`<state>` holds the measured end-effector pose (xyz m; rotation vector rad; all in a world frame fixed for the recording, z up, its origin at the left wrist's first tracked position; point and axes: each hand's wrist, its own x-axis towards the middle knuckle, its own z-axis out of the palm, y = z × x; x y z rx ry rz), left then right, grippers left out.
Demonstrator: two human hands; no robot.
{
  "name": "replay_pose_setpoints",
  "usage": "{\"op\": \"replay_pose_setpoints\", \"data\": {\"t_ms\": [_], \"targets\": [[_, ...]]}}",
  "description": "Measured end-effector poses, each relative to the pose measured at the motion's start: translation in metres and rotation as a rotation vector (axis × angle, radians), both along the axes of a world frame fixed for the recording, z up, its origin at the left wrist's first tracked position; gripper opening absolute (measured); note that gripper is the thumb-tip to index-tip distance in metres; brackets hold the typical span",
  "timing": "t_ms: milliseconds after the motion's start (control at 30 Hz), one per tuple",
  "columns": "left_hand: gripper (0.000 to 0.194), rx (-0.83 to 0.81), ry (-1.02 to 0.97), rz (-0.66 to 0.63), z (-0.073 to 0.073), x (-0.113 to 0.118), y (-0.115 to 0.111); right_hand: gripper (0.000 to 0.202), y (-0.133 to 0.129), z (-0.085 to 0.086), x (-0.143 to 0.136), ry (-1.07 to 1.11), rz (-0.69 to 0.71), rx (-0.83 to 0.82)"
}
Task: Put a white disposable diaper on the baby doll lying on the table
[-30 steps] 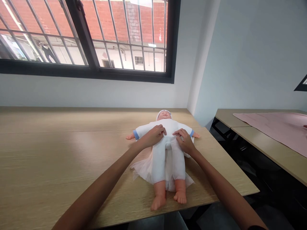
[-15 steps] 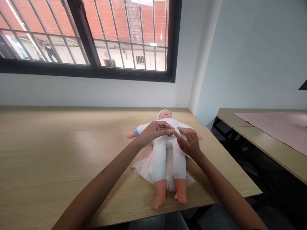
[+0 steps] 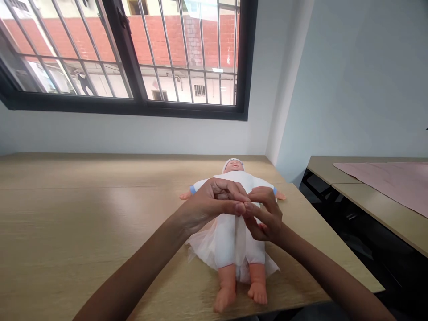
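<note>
A baby doll [image 3: 224, 247] in a white suit with blue cuffs and a white cap lies on its back on the table, feet toward me. Sheer pale tulle [image 3: 202, 247] spreads out beneath its hips and legs. Above the doll's belly, my left hand [image 3: 214, 203] is closed in a pinch, thumb against fingers. My right hand [image 3: 267, 216] meets it fingertip to fingertip, its fingers also pinched. Anything between the fingertips is too small or hidden to make out. Both hands cover part of the doll's middle.
The doll lies near the right end of a wooden table [image 3: 100, 236], whose near edge runs just past its feet. A gap separates this from a second table [image 3: 377, 196] bearing a pink cloth [image 3: 394, 183]. Behind is a wall with a barred window [image 3: 140, 103].
My hands have come closer to me, and the right fingers have drawn in from a pointing pose to a pinch against the left fingertips. The view has shifted slightly.
</note>
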<state>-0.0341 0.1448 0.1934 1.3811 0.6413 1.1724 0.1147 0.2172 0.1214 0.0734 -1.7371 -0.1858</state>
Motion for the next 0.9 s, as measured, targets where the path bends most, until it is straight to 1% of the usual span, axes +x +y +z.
{"op": "replay_pose_setpoints", "data": {"t_ms": [67, 133, 233, 333, 467, 567, 667, 767, 900], "targets": [[0.009, 0.028, -0.038, 0.02, 0.006, -0.001, -0.011, 0.051, -0.007, 0.018, -0.004, 0.041, 0.023, 0.051], [0.008, 0.054, -0.059, 0.034, 0.011, -0.003, -0.019, 0.046, -0.012, 0.031, -0.01, 0.103, 0.048, 0.076], [0.008, 0.103, -0.052, 0.067, 0.017, -0.005, -0.026, 0.042, -0.019, 0.041, -0.018, 0.148, 0.092, 0.091], [0.009, 0.166, -0.018, 0.108, 0.02, -0.005, -0.03, 0.041, -0.024, 0.043, -0.021, 0.162, 0.111, 0.103], [0.008, 0.208, -0.006, 0.122, 0.02, -0.005, -0.03, 0.041, -0.027, 0.041, -0.021, 0.175, 0.094, 0.071], [0.008, 0.196, -0.043, 0.086, 0.018, -0.003, -0.03, 0.04, -0.029, 0.037, -0.021, 0.176, 0.098, 0.025], [0.012, 0.148, -0.085, 0.057, 0.017, -0.001, -0.031, 0.038, -0.033, 0.036, -0.024, 0.204, 0.136, -0.01], [0.016, 0.137, -0.105, 0.071, 0.017, 0.001, -0.032, 0.035, -0.035, 0.039, -0.027, 0.237, 0.148, -0.013], [0.016, 0.191, -0.103, 0.116, 0.018, 0.002, -0.033, 0.035, -0.036, 0.042, -0.029, 0.249, 0.125, -0.015]]}}
